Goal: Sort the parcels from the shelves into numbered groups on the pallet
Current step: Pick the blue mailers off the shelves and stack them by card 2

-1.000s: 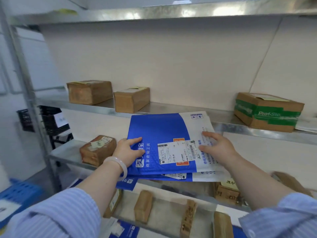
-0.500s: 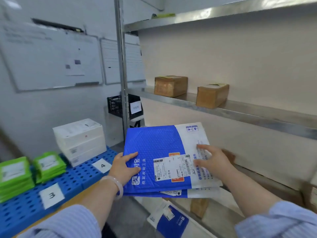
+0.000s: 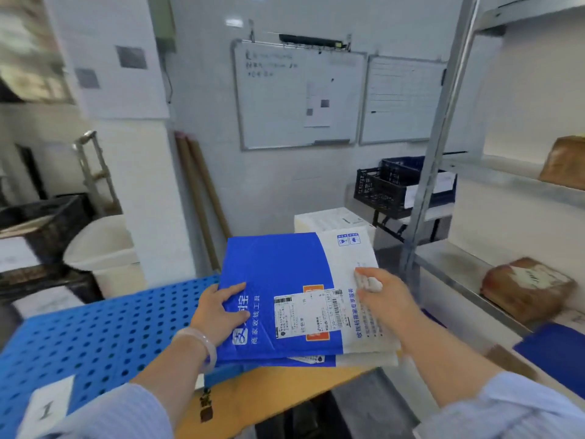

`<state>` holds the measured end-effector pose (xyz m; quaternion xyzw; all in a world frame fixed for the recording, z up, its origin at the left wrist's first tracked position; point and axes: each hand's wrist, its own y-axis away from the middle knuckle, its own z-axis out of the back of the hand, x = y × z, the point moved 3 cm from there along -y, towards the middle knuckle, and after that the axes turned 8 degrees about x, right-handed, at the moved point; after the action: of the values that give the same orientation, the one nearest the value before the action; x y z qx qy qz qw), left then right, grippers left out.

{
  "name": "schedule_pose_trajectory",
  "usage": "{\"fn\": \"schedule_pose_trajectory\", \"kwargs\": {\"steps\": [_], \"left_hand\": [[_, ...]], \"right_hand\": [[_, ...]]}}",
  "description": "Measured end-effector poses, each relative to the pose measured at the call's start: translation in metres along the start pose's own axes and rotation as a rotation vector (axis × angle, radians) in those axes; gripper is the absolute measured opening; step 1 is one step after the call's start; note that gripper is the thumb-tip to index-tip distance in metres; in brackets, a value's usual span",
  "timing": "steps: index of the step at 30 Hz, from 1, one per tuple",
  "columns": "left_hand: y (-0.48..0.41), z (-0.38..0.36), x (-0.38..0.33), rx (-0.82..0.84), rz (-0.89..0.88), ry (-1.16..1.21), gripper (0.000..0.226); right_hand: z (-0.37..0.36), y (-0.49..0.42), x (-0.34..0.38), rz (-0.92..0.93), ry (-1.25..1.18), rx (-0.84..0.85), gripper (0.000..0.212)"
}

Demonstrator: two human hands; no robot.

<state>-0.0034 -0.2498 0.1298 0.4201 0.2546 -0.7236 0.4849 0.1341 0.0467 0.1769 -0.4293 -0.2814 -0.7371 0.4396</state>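
Both hands are carrying a small stack of blue-and-white mailers (image 3: 285,280) flat, label up, probably so the number stays readable. The left hand (image 3: 218,307) pinches the blue edge, thumb on top; the right hand (image 3: 384,299) lies spread on the white end. The stack hangs above the blue pallet (image 3: 95,331), whose "1" card (image 3: 47,408) sits below-left of the grip.

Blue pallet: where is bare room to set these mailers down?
The blue pallet is bare between the "1" card and the left hand. Crowded at its far end, where a white box stands.
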Motion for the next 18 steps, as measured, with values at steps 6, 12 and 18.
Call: {"fn": "schedule_pose_trajectory", "kwargs": {"steps": [6,12,18], "left_hand": [[-0.013,0.077,0.064,-0.124,0.154,0.016,0.055],[-0.035,0.133,0.110,-0.247,0.270,0.018,0.054],[-0.061,0.175,0.151,-0.350,0.381,0.034,0.056]], "right_hand": [[-0.104,-0.064,0.044,0.066,0.071,0.164,0.043],[-0.189,-0.129,0.078,0.126,0.090,0.328,0.044],[-0.263,-0.187,0.097,0.147,0.090,0.453,0.046]]}}
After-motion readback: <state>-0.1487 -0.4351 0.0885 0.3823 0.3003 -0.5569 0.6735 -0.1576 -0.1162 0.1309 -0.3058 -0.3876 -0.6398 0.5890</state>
